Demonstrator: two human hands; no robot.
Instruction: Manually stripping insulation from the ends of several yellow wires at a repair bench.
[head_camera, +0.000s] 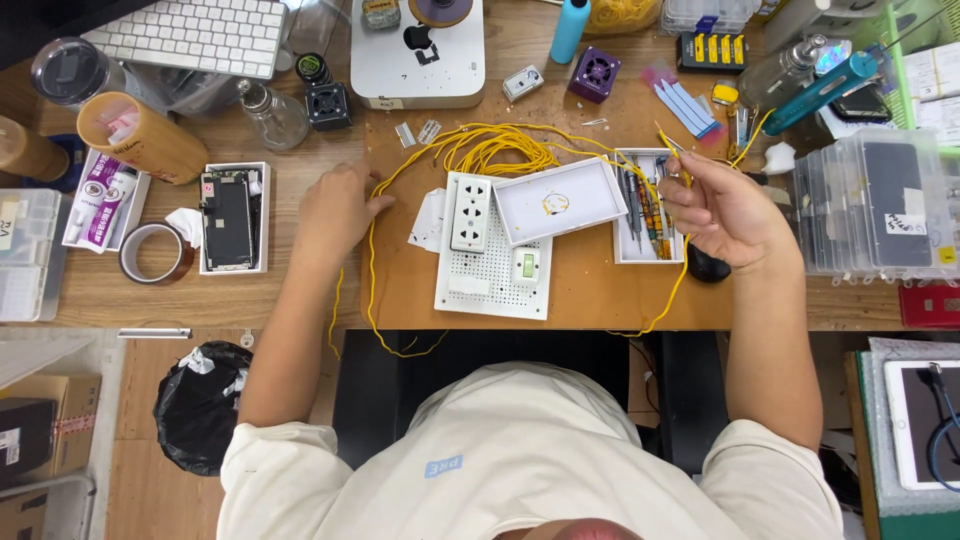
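Observation:
My left hand (338, 208) rests on the wooden desk (590, 285) with its fingers pinching a long yellow wire (500, 150) that loops down over the desk's front edge. My right hand (722, 210) is raised at the right, fingers closed on the other end of the yellow wire, which stands up between thumb and forefinger. Between the hands lies a white perforated board (490, 275) carrying a white socket outlet (470, 212) and a small switch (525, 266). A shallow white tray (560, 200) leans across the board's upper right corner.
A tool tray with screwdrivers (640, 210) sits under my right hand. A dismantled phone in a white tray (232, 218), tape roll (152, 252), bottles and keyboard (195, 35) lie left. Clear plastic boxes (880, 205) stand right. A black rubbish bag (200, 405) sits below the desk.

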